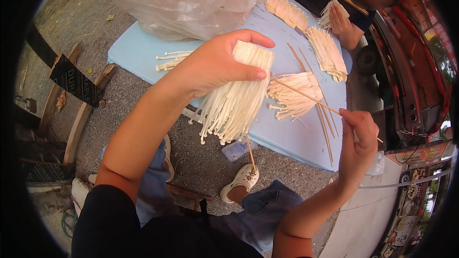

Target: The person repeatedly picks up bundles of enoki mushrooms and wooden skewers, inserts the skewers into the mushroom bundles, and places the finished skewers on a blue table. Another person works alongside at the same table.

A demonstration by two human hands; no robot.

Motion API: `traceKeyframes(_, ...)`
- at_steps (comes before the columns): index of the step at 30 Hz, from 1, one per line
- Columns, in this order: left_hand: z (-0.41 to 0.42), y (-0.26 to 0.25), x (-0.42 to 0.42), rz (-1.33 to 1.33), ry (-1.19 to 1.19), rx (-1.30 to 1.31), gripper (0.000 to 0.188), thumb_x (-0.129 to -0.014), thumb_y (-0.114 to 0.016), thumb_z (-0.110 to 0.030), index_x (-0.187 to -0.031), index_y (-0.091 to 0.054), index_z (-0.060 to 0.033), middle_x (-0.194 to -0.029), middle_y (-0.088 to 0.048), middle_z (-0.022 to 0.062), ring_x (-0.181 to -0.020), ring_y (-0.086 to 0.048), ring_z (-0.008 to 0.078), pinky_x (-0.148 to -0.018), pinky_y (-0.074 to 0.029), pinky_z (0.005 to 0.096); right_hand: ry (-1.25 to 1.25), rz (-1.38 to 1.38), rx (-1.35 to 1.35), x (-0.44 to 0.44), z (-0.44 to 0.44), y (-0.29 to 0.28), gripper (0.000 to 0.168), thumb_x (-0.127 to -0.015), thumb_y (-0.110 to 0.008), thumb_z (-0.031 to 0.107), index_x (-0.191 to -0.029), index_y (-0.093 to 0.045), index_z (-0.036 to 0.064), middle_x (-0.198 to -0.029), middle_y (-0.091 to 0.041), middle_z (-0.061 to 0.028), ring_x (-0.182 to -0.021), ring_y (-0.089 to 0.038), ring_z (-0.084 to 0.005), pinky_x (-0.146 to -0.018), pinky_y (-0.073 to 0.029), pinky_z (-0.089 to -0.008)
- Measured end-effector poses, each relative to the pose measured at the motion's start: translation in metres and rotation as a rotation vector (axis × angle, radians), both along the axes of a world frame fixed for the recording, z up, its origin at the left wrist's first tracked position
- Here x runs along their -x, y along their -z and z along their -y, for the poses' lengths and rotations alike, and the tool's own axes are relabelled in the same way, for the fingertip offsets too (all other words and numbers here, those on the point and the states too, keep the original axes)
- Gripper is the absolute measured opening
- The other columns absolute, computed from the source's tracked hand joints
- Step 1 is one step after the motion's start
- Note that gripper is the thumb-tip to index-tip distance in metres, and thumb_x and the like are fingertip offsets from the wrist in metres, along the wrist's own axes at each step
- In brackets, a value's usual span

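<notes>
My left hand [222, 66] grips a flat bunch of enoki mushrooms [238, 95] above the table's near edge, with the caps hanging down towards me. Between the fingers of my right hand [358, 132] is a thin bamboo skewer [306, 96]. Its far tip reaches the side of the bunch; whether it has pierced it I cannot tell. A second skewer [251, 152] shows below the caps, its upper part hidden behind the bunch. On the table just beyond lies another enoki bunch [297, 91], with several loose skewers [325, 129] around and under it.
The light blue table [287, 139] also carries a large clear plastic bag [200, 3] and more enoki bunches [326, 53] at the far right. Across it, a person's hand [340, 25] holds enoki. A plastic box [238, 149] lies on the gravel near my shoe [240, 182].
</notes>
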State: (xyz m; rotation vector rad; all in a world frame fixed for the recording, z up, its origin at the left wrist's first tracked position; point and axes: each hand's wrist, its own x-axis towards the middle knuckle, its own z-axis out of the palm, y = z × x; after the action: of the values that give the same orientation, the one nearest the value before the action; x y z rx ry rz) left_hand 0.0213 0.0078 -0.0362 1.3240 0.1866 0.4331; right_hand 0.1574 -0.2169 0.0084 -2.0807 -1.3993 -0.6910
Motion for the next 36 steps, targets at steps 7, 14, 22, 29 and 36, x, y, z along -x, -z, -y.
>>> traceKeyframes(7, 0.002, -0.002, 0.001, -0.003, -0.022, -0.038, 0.047, -0.072, -0.068, -0.003, -0.116, -0.05, -0.0033, -0.091, -0.061, 0.0078, -0.085, -0.062, 0.0134, -0.075, -0.052, 0.0278, 0.007, -0.004, 0.008, 0.002, 0.0, 0.0, 0.016, -0.072, -0.061, -0.004, -0.082, -0.065, 0.008, -0.067, -0.052, -0.0012, -0.067, -0.05, -0.0145, -0.073, -0.033, -0.0268)
traceKeyframes(14, 0.005, -0.002, 0.0, 0.026, -0.058, -0.122, 0.044, -0.073, -0.066, -0.001, -0.114, -0.051, -0.0033, -0.09, -0.061, 0.0064, -0.084, -0.061, 0.012, -0.075, -0.051, 0.0264, 0.009, 0.006, 0.009, 0.004, 0.0, 0.0, 0.017, -0.072, -0.061, -0.004, -0.083, -0.065, 0.008, -0.067, -0.052, -0.0012, -0.067, -0.05, -0.0146, -0.073, -0.033, -0.0266)
traceKeyframes(22, 0.005, -0.002, 0.0, 0.019, -0.074, -0.198, 0.042, -0.073, -0.066, -0.001, -0.112, -0.052, -0.0028, -0.091, -0.061, 0.0066, -0.084, -0.062, 0.0117, -0.075, -0.051, 0.0257, 0.022, 0.008, 0.015, 0.007, 0.0, 0.0, 0.018, -0.071, -0.061, -0.004, -0.083, -0.066, 0.008, -0.068, -0.052, -0.0016, -0.068, -0.05, -0.0154, -0.07, -0.034, -0.027)
traceKeyframes(29, 0.004, 0.002, -0.002, 0.029, -0.11, -0.296, 0.042, -0.073, -0.066, 0.0, -0.113, -0.052, -0.0022, -0.091, -0.061, 0.0067, -0.085, -0.062, 0.012, -0.075, -0.051, 0.0251, -0.01, 0.018, 0.008, 0.011, -0.006, 0.003, 0.018, -0.07, -0.061, -0.005, -0.083, -0.066, 0.007, -0.068, -0.052, -0.0023, -0.067, -0.05, -0.0165, -0.068, -0.034, -0.0281)
traceKeyframes(36, 0.006, 0.001, -0.002, 0.044, -0.134, -0.283, 0.044, -0.073, -0.067, -0.002, -0.114, -0.052, -0.0016, -0.092, -0.061, 0.0073, -0.084, -0.062, 0.0122, -0.075, -0.051, 0.0253, -0.045, -0.035, -0.036, 0.009, -0.011, 0.009, 0.018, -0.07, -0.061, -0.006, -0.084, -0.066, 0.006, -0.067, -0.053, -0.0033, -0.066, -0.051, -0.0164, -0.068, -0.035, -0.0273)
